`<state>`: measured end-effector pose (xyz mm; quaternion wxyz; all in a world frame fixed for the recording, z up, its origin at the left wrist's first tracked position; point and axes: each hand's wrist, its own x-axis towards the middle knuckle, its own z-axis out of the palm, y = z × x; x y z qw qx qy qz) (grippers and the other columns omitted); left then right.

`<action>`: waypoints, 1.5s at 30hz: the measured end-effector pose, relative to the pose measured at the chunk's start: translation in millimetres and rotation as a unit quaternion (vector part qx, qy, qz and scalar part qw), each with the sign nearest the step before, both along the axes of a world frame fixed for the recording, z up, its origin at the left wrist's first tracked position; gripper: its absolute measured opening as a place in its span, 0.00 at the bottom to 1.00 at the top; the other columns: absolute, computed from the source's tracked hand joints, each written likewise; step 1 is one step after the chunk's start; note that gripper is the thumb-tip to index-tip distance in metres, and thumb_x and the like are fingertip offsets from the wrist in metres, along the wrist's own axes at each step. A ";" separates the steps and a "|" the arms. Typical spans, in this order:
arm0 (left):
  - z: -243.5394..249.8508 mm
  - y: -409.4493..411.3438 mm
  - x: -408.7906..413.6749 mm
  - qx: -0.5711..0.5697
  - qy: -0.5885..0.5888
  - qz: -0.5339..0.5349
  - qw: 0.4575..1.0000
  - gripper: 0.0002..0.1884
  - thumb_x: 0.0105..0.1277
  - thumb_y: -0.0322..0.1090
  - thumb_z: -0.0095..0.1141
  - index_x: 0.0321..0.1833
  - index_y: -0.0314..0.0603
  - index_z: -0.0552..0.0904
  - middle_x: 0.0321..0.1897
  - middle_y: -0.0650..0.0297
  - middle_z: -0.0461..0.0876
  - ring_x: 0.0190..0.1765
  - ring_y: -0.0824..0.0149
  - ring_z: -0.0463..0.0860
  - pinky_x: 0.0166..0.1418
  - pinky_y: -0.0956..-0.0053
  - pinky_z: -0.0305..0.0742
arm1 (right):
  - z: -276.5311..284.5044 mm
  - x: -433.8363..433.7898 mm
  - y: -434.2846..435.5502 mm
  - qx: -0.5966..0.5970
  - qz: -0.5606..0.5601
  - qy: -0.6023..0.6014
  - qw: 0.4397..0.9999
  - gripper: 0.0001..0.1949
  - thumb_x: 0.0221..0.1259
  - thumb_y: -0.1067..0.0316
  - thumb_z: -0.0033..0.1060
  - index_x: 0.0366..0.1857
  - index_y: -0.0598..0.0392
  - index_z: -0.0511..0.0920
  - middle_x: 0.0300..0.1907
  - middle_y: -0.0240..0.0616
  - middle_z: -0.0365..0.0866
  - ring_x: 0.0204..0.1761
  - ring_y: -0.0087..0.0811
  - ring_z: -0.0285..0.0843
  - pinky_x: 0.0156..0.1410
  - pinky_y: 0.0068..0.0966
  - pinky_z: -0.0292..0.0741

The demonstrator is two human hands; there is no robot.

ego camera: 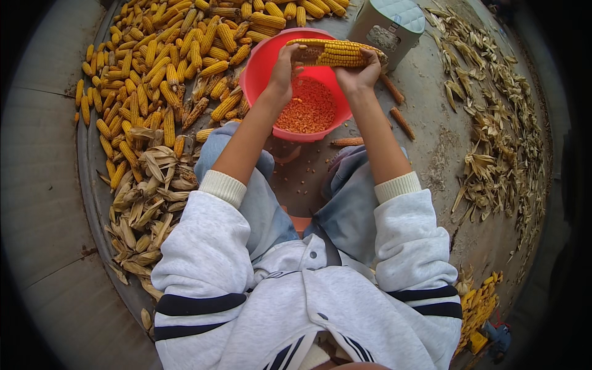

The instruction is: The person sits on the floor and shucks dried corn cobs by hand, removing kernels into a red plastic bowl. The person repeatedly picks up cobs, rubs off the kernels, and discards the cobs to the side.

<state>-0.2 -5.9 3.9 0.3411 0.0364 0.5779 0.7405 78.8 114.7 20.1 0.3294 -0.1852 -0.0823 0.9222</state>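
Above a red plastic basin, both my hands hold one yellow corn cob level between them. My left hand grips its left end, where a stretch of the cob is bare of kernels. Around the right end, which still bears rows of kernels, my right hand is closed. Loose orange kernels cover the bottom of the basin, which stands just beyond my knees.
A large heap of husked corn lies to the left, with dry husks nearer me. Stripped cobs and a grey padded-top container stand or lie right of the basin. More husks and another corn pile are farther right.
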 end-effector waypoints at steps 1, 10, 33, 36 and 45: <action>-1.6 0.5 -1.2 0.005 0.023 0.000 1.000 0.15 0.63 0.46 0.43 0.51 0.53 0.70 0.45 0.66 0.76 0.50 0.66 0.74 0.52 0.63 0.63 | -0.6 0.5 0.7 0.010 0.009 0.009 1.000 0.11 0.44 0.67 0.49 0.33 0.58 0.69 0.39 0.41 0.71 0.45 0.39 0.67 0.60 0.42 0.62; 31.5 -14.5 7.7 -0.008 0.052 -0.061 0.997 0.18 0.61 0.43 0.45 0.55 0.55 0.69 0.55 0.65 0.69 0.61 0.67 0.65 0.63 0.57 0.50 | 11.1 9.8 8.6 0.042 0.066 0.107 0.991 0.19 0.42 0.68 0.50 0.42 0.65 0.70 0.42 0.43 0.71 0.46 0.39 0.68 0.60 0.38 0.64; 38.8 -32.7 -9.5 0.018 0.082 -0.266 0.960 0.28 0.66 0.54 0.41 0.60 0.39 0.67 0.44 0.62 0.78 0.43 0.69 0.80 0.43 0.73 0.77 | 9.9 -3.6 9.8 0.232 0.167 0.081 0.955 0.17 0.61 0.62 0.45 0.50 0.60 0.66 0.52 0.45 0.70 0.57 0.40 0.66 0.65 0.36 0.61; 35.2 -26.7 -2.7 0.013 0.030 -0.263 0.964 0.25 0.69 0.52 0.37 0.58 0.40 0.69 0.46 0.61 0.77 0.45 0.69 0.79 0.49 0.73 0.75 | 8.1 -6.4 -2.7 0.266 0.202 0.028 0.942 0.18 0.63 0.58 0.46 0.49 0.60 0.67 0.47 0.41 0.72 0.52 0.33 0.70 0.61 0.33 0.64; 22.5 -13.2 -2.2 0.070 0.093 -0.110 0.987 0.25 0.70 0.51 0.34 0.59 0.38 0.66 0.45 0.62 0.77 0.44 0.68 0.79 0.47 0.74 0.75 | 18.2 -0.9 -23.0 0.370 0.334 -0.198 0.844 0.31 0.61 0.39 0.42 0.61 0.51 0.62 0.60 0.38 0.62 0.60 0.35 0.61 0.60 0.46 0.65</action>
